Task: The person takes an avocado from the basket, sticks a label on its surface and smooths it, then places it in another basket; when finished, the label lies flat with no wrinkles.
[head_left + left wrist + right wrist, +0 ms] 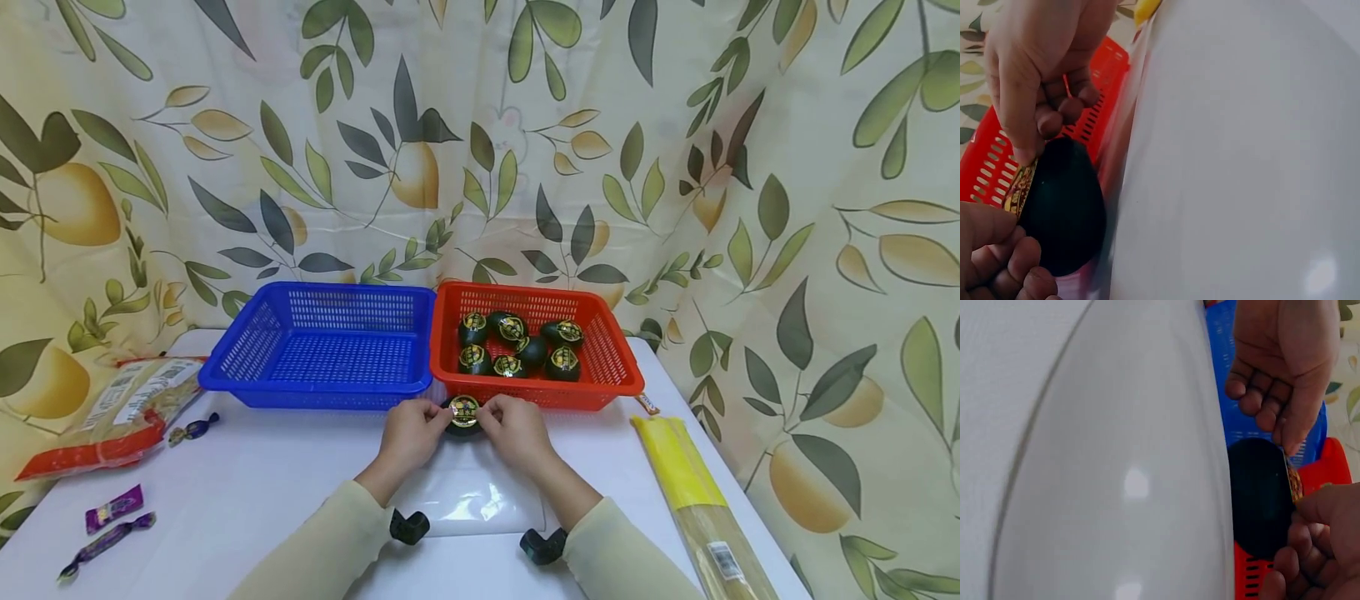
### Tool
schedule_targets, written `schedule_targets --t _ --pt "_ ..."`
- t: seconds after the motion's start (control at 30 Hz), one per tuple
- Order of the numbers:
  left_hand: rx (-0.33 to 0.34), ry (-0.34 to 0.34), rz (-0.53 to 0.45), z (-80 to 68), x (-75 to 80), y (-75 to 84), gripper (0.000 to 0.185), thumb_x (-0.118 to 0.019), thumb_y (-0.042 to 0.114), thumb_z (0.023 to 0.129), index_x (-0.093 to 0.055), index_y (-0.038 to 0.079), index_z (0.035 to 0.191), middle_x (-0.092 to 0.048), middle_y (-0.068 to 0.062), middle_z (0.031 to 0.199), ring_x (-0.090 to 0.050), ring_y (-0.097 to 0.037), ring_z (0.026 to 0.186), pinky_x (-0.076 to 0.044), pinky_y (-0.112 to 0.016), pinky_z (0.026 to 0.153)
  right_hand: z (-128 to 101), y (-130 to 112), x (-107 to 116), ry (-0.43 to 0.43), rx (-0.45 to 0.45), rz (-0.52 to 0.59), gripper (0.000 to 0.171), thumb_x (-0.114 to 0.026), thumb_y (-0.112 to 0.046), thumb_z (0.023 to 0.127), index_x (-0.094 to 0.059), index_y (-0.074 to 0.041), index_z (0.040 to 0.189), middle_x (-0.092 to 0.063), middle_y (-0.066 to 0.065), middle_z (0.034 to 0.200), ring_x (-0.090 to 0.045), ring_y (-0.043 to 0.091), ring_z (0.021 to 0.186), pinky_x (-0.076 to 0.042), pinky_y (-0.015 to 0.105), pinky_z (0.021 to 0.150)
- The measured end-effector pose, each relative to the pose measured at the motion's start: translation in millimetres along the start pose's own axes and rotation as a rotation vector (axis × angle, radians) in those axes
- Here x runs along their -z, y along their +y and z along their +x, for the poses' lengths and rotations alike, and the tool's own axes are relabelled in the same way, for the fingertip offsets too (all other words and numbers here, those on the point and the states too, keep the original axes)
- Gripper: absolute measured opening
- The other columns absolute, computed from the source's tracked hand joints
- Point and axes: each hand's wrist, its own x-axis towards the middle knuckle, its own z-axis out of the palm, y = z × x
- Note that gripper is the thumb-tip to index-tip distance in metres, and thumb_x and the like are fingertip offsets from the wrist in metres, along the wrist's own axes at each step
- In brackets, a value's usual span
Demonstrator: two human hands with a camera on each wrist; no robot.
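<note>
Nearest the camera, two pale sleeves reach forward over the white worktop [300, 467], crossing a sheet of clear plastic film [480, 504] that lies flat between the wrists. Just beyond the film, the left hand [408, 433] and the right hand [517, 432] meet on one small black egg-shaped pack [463, 414] with a gold round label on top. The pack sits on the worktop directly between the two hands, each equally close, so neither has any reach to make; its long axis appears to run away from the person, towards the baskets, with the label face up.

Each grip is closed on the pack: the left wrist view shows a thumb and curled fingers [997, 262] pinching the label's edge from one side, and the right wrist view shows the other hand's fingertips [1310, 550] pinching the opposite edge. The fingers are curled tight, nothing else held.

Touching the pack's far side stands the red basket [611, 379], holding seven more of the same black packs [517, 343]. Beside it on the left, walls touching, sits the blue basket [240, 367]. Out to the sides lie a snack bag [112, 417], wrapped sweets [112, 508] and a long yellow packet [690, 492].
</note>
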Motion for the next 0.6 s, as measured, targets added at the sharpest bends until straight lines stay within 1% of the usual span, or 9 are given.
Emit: schedule_targets --t 0.17,0.27,0.37,0.47,0.53,0.6 --pt "0.048 -0.033 -0.016 0.0 -1.9 0.0 0.028 -0.072 0.031 0.098 -0.078 0.007 0.084 -0.068 0.001 0.072 -0.055 -0.017 0.070 -0.044 -0.028 0.060 -1 -2 -1 0.037 -0.040 -0.023 0.018 -0.073 -0.024 0.093 -0.071 -0.016 0.077 -0.063 -0.006 0.065 -0.054 0.013 0.065 -0.044 0.029 0.060" --pt "0.076 -0.038 -0.033 -0.7 -2.7 0.5 0.030 -0.073 0.032 0.097 -0.075 0.007 0.082 -0.066 0.000 0.071 -0.055 -0.018 0.070 -0.042 -0.028 0.058 -2 -1 -1 0.060 -0.069 -0.024 0.018 -0.075 -0.025 0.092 -0.070 -0.016 0.077 -0.063 -0.003 0.068 -0.056 0.014 0.069 -0.045 0.031 0.064" --pt "0.106 -0.036 -0.048 -1.3 -3.7 0.9 0.029 -0.074 0.034 0.096 -0.072 0.009 0.082 -0.065 -0.002 0.073 -0.056 -0.018 0.071 -0.043 -0.028 0.059 -4 1 -1 0.068 -0.098 0.009 0.019 -0.077 -0.026 0.092 -0.069 -0.016 0.078 -0.062 -0.002 0.073 -0.056 0.015 0.074 -0.046 0.032 0.069" --pt "0.128 -0.037 -0.075 -2.3 -3.9 0.8 0.027 -0.075 0.034 0.096 -0.069 0.011 0.085 -0.064 -0.003 0.075 -0.056 -0.020 0.072 -0.046 -0.028 0.059 -6 4 -1 0.024 -0.131 0.112 0.018 -0.077 -0.026 0.093 -0.068 -0.015 0.083 -0.064 -0.001 0.075 -0.058 0.014 0.072 -0.049 0.031 0.068" --pt "0.115 -0.034 -0.087 -3.4 -3.8 -0.3 0.026 -0.076 0.034 0.095 -0.068 0.011 0.086 -0.063 -0.003 0.076 -0.056 -0.020 0.072 -0.045 -0.028 0.059 -7 7 -1 -0.018 -0.150 0.206 0.017 -0.077 -0.025 0.094 -0.068 -0.014 0.087 -0.066 0.000 0.077 -0.061 0.012 0.070 -0.052 0.028 0.066" --pt "0.089 -0.032 -0.096 -5.3 -3.2 -2.1 0.025 -0.077 0.032 0.095 -0.067 0.010 0.087 -0.063 -0.004 0.076 -0.055 -0.019 0.071 -0.045 -0.028 0.059 -9 11 0 -0.055 -0.159 0.304 0.014 -0.077 -0.022 0.094 -0.068 -0.012 0.092 -0.069 0.003 0.083 -0.064 0.013 0.071 -0.056 0.027 0.064"
